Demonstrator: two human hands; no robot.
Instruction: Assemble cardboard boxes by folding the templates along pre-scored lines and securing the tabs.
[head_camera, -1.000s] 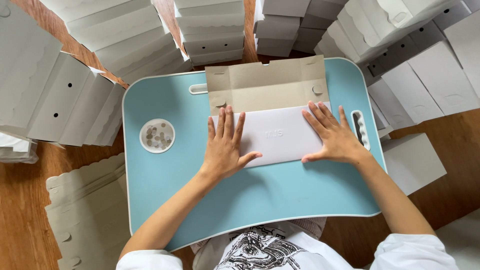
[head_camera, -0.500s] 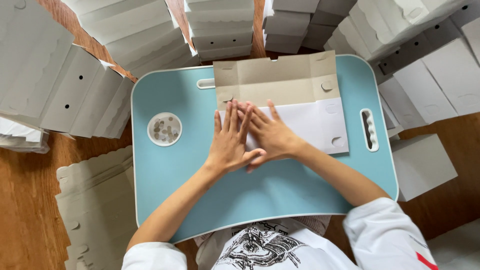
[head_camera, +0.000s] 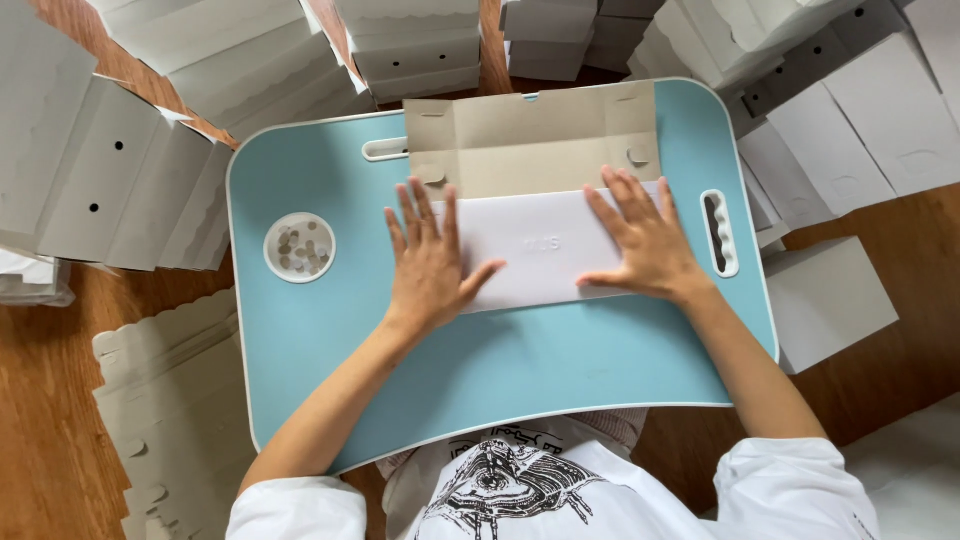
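Cardboard box blank (head_camera: 535, 190) lay flat at the far centre of the blue lap tray (head_camera: 330, 340). Near flap folded over, white side up; far brown panels unfolded. Left hand (head_camera: 430, 262) and right hand (head_camera: 645, 240), fingers spread, pressed flat on the flap's two ends.

Flat grey-and-white carton blank (head_camera: 540, 190) on the blue tray (head_camera: 320, 340), perhaps folded boxes (head_camera: 110, 170) stacked around.

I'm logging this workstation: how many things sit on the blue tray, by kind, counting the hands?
Flat cardboard box blank, white folded panel over brown inside: 1
Round white cup recess holding small pieces: 1
Slot handles in the light blue lap tray: 2
Hands pressing the white panel, left hand, right hand: 2
Total: 6
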